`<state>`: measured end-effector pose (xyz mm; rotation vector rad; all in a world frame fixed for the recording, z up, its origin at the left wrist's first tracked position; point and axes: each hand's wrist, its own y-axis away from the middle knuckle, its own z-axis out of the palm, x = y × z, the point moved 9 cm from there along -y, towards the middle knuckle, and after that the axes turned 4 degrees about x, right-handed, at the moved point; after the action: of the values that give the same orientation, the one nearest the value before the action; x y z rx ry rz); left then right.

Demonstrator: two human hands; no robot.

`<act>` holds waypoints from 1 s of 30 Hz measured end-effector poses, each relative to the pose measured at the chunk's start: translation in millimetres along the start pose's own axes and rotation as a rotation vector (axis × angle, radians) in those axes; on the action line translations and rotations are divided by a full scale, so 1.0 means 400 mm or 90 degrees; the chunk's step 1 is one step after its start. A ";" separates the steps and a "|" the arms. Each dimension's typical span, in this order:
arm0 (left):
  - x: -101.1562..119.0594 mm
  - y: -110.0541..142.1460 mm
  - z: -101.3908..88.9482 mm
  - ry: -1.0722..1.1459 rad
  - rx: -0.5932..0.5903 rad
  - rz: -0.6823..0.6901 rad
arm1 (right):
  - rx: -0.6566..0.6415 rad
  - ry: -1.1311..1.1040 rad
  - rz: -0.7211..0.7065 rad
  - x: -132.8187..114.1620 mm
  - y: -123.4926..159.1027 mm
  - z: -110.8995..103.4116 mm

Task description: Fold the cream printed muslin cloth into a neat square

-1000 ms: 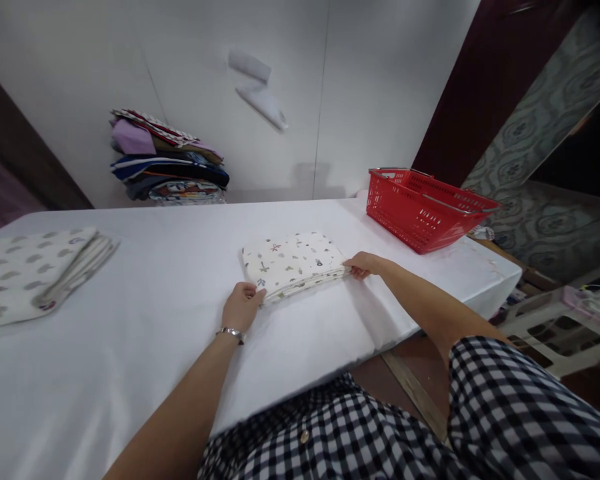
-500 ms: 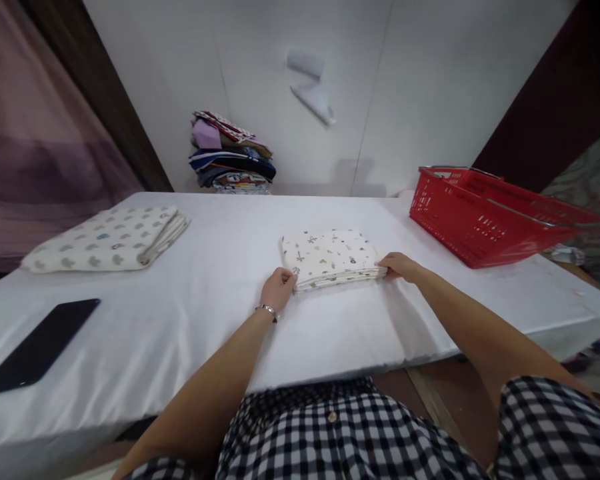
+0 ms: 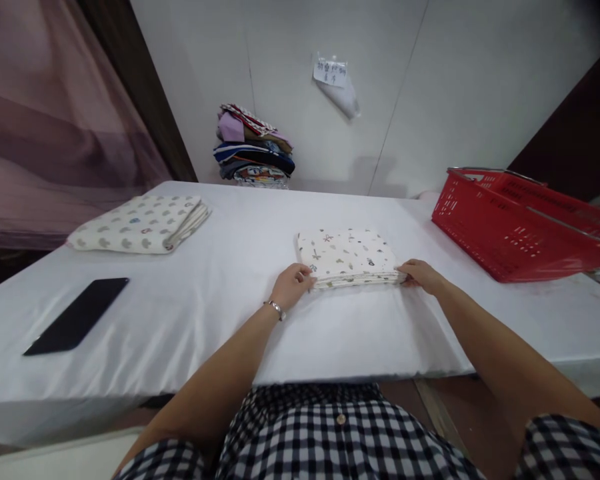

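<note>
View swung left; left hand [image 3: 289,287] and right hand [image 3: 424,277] still pinch folded printed cloth [image 3: 347,252] at near corners, between table's [image 3: 240,267] front/back edges. Red basket [image 3: 510,233] cropped right; wall sign [image 3: 331,72]: Chinese handwriting, barely legible.

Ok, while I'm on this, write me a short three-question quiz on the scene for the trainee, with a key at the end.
1. True or false: the person's left hand and right hand are touching the same folded white cloth with a small scattered print.

2. Which of these stands on the long white-covered table, to the right of both hands?
A) a flat black rectangular slab
B) a red plastic basket with perforated sides
C) a folded white cloth with rows of grey motifs

3. Fill in the blank: the shiny silver-coloured band is on the person's ____ wrist.

Key: 1. True. 2. B. 3. Left.
</note>
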<state>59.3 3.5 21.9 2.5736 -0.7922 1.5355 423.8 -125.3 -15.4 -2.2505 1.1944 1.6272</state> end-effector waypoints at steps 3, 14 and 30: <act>0.040 0.011 0.007 -0.072 -0.011 0.081 | -0.007 -0.008 0.007 0.003 -0.003 0.004; 0.078 0.026 0.022 -0.237 -0.020 0.174 | -0.013 -0.004 -0.006 0.003 0.030 0.006; -0.069 -0.219 -0.050 -0.172 0.019 -0.129 | -0.024 -0.001 0.004 0.011 0.046 0.014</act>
<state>71.5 96.7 28.2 2.8176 -0.5061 1.1706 408.1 -137.3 -15.1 -2.2695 1.1822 1.6670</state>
